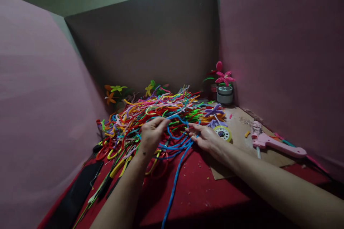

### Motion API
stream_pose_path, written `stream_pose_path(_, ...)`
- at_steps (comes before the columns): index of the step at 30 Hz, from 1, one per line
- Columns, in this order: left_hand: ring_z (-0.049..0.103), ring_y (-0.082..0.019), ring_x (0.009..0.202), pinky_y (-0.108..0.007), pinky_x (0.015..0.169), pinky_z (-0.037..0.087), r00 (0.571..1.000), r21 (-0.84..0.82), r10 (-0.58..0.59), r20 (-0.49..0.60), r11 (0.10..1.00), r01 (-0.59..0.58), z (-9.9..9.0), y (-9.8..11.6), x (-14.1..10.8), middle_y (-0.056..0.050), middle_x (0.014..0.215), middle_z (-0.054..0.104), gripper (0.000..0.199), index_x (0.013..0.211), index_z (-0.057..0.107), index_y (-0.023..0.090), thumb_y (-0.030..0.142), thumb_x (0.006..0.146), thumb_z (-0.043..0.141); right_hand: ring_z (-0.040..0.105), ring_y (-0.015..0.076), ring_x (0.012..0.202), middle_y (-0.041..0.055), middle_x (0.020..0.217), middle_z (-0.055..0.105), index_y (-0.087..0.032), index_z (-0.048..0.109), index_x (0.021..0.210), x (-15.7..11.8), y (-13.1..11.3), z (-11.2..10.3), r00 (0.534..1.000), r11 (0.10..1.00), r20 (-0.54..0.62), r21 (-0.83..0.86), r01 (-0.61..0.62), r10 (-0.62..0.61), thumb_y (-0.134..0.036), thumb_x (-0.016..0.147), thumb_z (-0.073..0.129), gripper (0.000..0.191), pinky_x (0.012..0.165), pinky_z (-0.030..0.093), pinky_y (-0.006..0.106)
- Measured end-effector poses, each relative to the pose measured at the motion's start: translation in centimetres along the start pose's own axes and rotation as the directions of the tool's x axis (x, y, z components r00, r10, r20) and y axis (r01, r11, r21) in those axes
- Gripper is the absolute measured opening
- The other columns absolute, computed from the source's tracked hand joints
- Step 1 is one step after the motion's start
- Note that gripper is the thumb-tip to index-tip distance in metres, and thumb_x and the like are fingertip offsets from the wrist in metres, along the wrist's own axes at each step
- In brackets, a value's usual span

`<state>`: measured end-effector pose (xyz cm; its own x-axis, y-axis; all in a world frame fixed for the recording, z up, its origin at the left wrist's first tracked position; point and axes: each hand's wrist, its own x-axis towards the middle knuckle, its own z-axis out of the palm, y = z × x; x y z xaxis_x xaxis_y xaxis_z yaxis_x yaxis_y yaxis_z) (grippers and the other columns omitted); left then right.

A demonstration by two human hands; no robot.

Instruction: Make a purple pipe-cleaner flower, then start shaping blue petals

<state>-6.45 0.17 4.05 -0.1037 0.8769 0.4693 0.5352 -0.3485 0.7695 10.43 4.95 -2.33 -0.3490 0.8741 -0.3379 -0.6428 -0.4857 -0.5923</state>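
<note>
Several blue pipe cleaners (176, 177) run between my hands, looped at the top, with one long end hanging down over the red cloth. My left hand (153, 132) pinches part of the blue loop between thumb and fingers. My right hand (204, 136) has its fingers closed round the blue strands where they gather together. Just behind both hands lies a big tangled heap of pipe cleaners (158, 105) in many colours. Scissors with red and yellow handles (154, 166) lie on the cloth beneath the blue strands, partly hidden.
A pink glue gun (279, 145) rests on a cardboard sheet (239, 154) at right, near a yellow tape roll (224, 133). Pink pipe-cleaner flowers stand in a small pot (225, 94) at the back. Pliers (118, 167) and a black flat object (73, 195) lie at left.
</note>
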Motion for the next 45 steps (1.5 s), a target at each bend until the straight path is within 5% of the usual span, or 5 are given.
stream_pose_path(3, 0.038, -0.006, 0.047, -0.018, 0.045, 0.031, 0.963, -0.133, -0.044, -0.266, 0.991, 0.008, -0.6, -0.4, 0.4, 0.005, 0.052, 0.046, 0.020, 0.070, 0.063, 0.014, 0.034, 0.071, 0.059, 0.051, 0.0097, 0.041, 0.0071, 0.056, 0.060, -0.011, 0.056, 0.077, 0.6, 0.2, -0.6, 1.000, 1.000, -0.017, 0.014, -0.016, 0.016, -0.007, 0.083, 0.039, 0.018, 0.033, 0.033, 0.015)
stream_pose_path(9, 0.043, -0.007, 0.051, -0.017, 0.048, 0.035, 0.955, 0.008, 0.070, -0.287, 0.997, -0.070, 0.3, -0.4, -1.0, 0.004, 0.057, 0.051, 0.019, 0.076, 0.064, 0.016, 0.033, 0.075, 0.058, 0.051, 0.0059, 0.042, 0.0059, 0.062, 0.064, -0.009, 0.057, 0.081, -1.0, -1.0, 0.3, 0.995, 0.995, 0.095, 0.092, -0.040, 0.031, 0.000, 0.079, 0.044, 0.016, 0.038, 0.041, 0.014)
stream_pose_path(16, 0.058, -0.010, 0.061, -0.020, 0.063, 0.043, 0.799, 0.387, 0.589, 0.117, 0.714, -0.583, 1.5, -0.2, -3.1, -0.002, 0.066, 0.065, 0.013, 0.080, 0.064, 0.016, 0.022, 0.080, 0.053, 0.045, 0.0051, 0.038, -0.0008, 0.057, 0.062, -0.014, 0.058, 0.075, -2.2, -2.7, 1.4, 0.971, 0.980, 0.229, 0.197, 0.018, -0.064, -0.011, 0.081, 0.051, 0.010, 0.035, 0.039, 0.014)
stream_pose_path(21, 0.057, -0.011, 0.055, -0.021, 0.059, 0.042, 0.737, 0.507, 0.575, 0.356, 0.544, -0.669, 1.0, 0.0, -4.4, -0.002, 0.057, 0.061, 0.016, 0.078, 0.064, 0.017, 0.021, 0.082, 0.048, 0.046, 0.0066, 0.039, -0.0004, 0.062, 0.065, -0.016, 0.060, 0.081, -2.6, -3.6, 1.1, 0.950, 0.966, 0.252, 0.226, 0.125, -0.182, -0.014, 0.081, 0.053, 0.007, 0.034, 0.037, 0.016)
stream_pose_path(45, 0.037, -0.007, 0.050, -0.016, 0.048, 0.030, 0.955, 0.441, 0.018, 0.296, 0.884, -0.153, -3.4, -0.7, -8.2, 0.004, 0.055, 0.045, 0.030, 0.070, 0.055, 0.017, 0.034, 0.086, 0.037, 0.041, 0.0030, 0.037, -0.0064, 0.051, 0.047, -0.016, 0.045, 0.066, -5.1, -5.3, -0.1, 0.944, 0.930, 0.175, 0.296, 0.219, -0.278, 0.002, 0.073, 0.048, 0.020, 0.034, 0.031, 0.013)
